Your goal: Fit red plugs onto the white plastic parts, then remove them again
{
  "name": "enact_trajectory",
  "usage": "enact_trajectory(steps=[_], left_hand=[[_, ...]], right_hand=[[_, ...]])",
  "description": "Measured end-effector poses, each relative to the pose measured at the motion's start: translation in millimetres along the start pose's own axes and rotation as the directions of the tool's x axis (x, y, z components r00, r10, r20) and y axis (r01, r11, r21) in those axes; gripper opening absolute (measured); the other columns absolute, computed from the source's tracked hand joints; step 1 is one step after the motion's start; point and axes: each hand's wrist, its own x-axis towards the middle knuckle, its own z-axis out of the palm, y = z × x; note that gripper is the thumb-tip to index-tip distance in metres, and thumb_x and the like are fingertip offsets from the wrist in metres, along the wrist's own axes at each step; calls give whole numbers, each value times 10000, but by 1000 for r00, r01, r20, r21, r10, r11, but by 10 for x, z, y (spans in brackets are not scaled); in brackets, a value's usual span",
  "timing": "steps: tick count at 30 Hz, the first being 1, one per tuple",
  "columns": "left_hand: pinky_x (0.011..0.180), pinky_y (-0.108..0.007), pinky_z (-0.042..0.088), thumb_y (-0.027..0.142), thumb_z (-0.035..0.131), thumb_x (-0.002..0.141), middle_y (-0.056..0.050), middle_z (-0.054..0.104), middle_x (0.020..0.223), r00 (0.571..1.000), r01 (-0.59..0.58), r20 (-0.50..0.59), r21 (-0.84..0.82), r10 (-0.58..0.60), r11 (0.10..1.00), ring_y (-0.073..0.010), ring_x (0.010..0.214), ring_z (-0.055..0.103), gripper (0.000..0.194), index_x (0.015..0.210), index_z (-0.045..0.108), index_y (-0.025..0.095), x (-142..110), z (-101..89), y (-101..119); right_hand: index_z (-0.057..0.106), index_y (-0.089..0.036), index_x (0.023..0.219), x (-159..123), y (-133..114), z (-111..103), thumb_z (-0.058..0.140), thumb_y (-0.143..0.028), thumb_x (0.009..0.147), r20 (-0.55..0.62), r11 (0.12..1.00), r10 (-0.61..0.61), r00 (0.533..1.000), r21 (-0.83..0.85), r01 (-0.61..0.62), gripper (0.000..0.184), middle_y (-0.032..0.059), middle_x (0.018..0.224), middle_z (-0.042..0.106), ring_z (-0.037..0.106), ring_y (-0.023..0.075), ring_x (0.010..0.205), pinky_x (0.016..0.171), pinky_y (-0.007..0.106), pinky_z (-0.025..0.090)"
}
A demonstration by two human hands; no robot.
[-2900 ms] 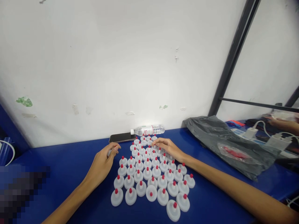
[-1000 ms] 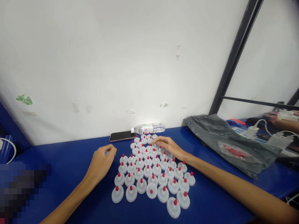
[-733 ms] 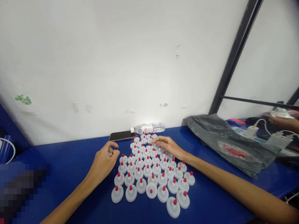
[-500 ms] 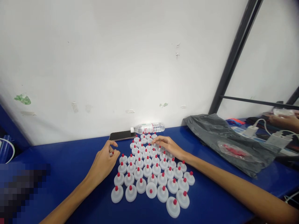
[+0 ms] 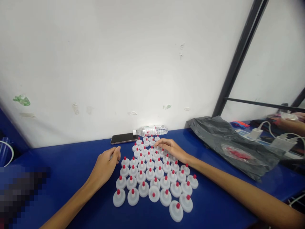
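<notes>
Red-tipped white caps (image 5: 150, 175) crowd the lower centre of the bench (image 5: 66, 171), bounded behind by a phone (image 5: 124, 138) and bottle (image 5: 152, 130). The left hand (image 5: 105, 163) curls beside their left edge, blue surface stretching leftward; its grip is hidden. The right hand (image 5: 172, 149) bends over the upper-right caps, whether gripping I cannot tell.

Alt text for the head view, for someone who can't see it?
A person's left hand is beside many white, red-tipped caps on a blue table; the right hand partly hides some. Behind lie a phone and a clear bottle.
</notes>
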Motion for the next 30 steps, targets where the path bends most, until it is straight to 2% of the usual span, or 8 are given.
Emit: enact_trajectory(steps=[7, 13, 17, 20, 22, 30], left_hand=[[651, -301, 412, 596, 342, 918, -1, 613, 615, 999, -48, 6, -17, 48, 999, -200, 626, 576, 505, 613, 516, 232, 11, -16, 26], [612, -297, 386, 582, 361, 919, 13, 561, 599, 999, -18, 38, -45, 20, 999, -188, 590, 527, 472, 633, 496, 232, -1, 1, -15], [599, -285, 384, 473, 354, 911, 17, 541, 627, 998, 30, 53, -93, -26, 995, -183, 615, 515, 379, 640, 461, 231, -1, -5, -46], [560, -270, 361, 345, 354, 845, 27, 516, 627, 995, 72, 77, -137, -62, 988, -171, 596, 499, 238, 667, 463, 232, 9, -3, -71], [553, -271, 355, 318, 357, 815, 31, 502, 624, 993, 89, 86, -153, -77, 984, -168, 589, 490, 191, 684, 467, 232, 14, -1, -79], [656, -316, 416, 444, 320, 903, 21, 558, 734, 994, 32, 107, -144, -16, 989, -184, 641, 522, 303, 832, 525, 233, 6, 15, -59]], right_hand=[[738, -263, 992, -2, 2, -2, 574, -391, 954, 0, 1000, -4, 1000, 0, 4, 212, 37, 1066, 730, 648, 254, 1031, 954, 411, 478], [746, -265, 1008, 1, 8, -2, 575, -397, 955, 1, 1000, -3, 1000, -6, 3, 223, 37, 1067, 732, 649, 258, 1032, 963, 421, 475], [746, -270, 1009, 2, 14, -4, 574, -400, 956, 2, 1000, 1, 1000, -6, -1, 223, 33, 1060, 737, 649, 258, 1029, 958, 421, 480], [744, -261, 1012, 2, 8, -3, 570, -391, 957, 2, 1000, -1, 1000, -4, 1, 224, 36, 1059, 736, 649, 255, 1028, 959, 418, 478], [743, -253, 1014, 1, 0, -1, 569, -382, 957, 4, 1000, -3, 1000, -1, 3, 224, 40, 1055, 734, 649, 252, 1028, 964, 415, 475], [737, -254, 994, 5, -12, 3, 575, -375, 951, 4, 1000, -3, 1000, -3, 3, 207, 35, 1028, 730, 647, 249, 1019, 961, 410, 475]])
